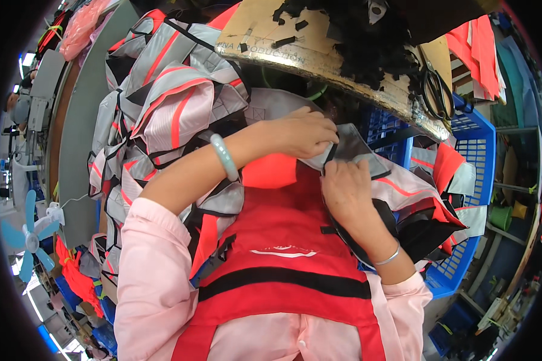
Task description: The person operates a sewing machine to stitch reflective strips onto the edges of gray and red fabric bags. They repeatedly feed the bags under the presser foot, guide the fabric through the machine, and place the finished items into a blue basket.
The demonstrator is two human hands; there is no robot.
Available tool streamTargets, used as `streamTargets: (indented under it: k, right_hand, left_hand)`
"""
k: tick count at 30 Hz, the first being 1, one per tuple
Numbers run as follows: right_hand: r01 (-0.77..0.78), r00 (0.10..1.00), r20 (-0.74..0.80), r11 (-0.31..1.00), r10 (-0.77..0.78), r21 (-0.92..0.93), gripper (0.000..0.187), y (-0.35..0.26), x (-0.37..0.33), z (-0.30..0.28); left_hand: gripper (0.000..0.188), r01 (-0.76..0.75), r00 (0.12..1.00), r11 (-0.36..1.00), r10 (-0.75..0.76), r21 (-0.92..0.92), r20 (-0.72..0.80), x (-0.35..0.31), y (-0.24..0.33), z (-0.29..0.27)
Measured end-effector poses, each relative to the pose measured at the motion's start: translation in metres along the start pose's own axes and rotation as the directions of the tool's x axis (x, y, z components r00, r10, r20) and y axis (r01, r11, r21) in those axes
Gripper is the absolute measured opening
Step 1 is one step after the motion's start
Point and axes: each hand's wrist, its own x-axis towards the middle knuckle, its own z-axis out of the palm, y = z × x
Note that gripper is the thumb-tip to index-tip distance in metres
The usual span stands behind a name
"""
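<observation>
Both hands grip a grey fabric piece with black edging (354, 144), close to the front of a cardboard-covered table. My left hand (307, 133) is closed, its fingertips pinching near the dark edge. Just below and to the right, my right hand (348, 185) also pinches the black-edged border, knuckles up. From there the cloth, with an orange-red stripe, spreads right over a blue basket (485, 150). Its part under the hands is partly hidden. A red apron with a black band (283, 283) covers my lap.
A large heap of grey, orange-striped, black-edged fabric pieces (174, 108) lies at left beside a grey panel (84, 132). Ahead, the cardboard tabletop (253, 36) carries black scraps (373, 48) and black-handled scissors (435, 93) near its right corner. A blue fan (31, 240) stands far left.
</observation>
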Motion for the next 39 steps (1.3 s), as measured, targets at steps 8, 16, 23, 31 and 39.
streamTargets:
  k: [8,16,23,31,39]
  right_hand:
    - [0.026,1.000,0.010,0.986,-0.028,0.163,0.011,-0.034,-0.020,0.007]
    - [0.110,0.987,-0.153,0.926,-0.058,0.362,0.009,-0.009,-0.009,-0.002]
    - [0.211,0.947,-0.304,0.913,-0.102,0.349,0.008,0.009,0.016,-0.054]
    - [0.013,0.997,-0.076,0.925,0.017,0.381,0.026,0.005,-0.029,-0.116]
    - [0.209,0.964,-0.042,0.647,-0.263,0.733,0.016,-0.030,0.004,-0.025]
  left_hand:
    - [0.032,-0.181,0.778,0.971,0.043,0.158,0.627,0.023,0.016,0.017]
    - [0.027,-0.030,0.894,0.879,-0.190,0.476,0.407,-0.054,0.054,-0.043]
    - [0.016,0.159,0.987,0.982,-0.161,0.101,0.014,-0.057,0.061,-0.075]
    - [0.015,0.336,0.935,0.898,-0.353,-0.285,-0.010,-0.051,0.080,-0.143]
    - [0.018,0.195,0.955,0.961,-0.140,-0.198,0.262,-0.064,0.100,-0.139]
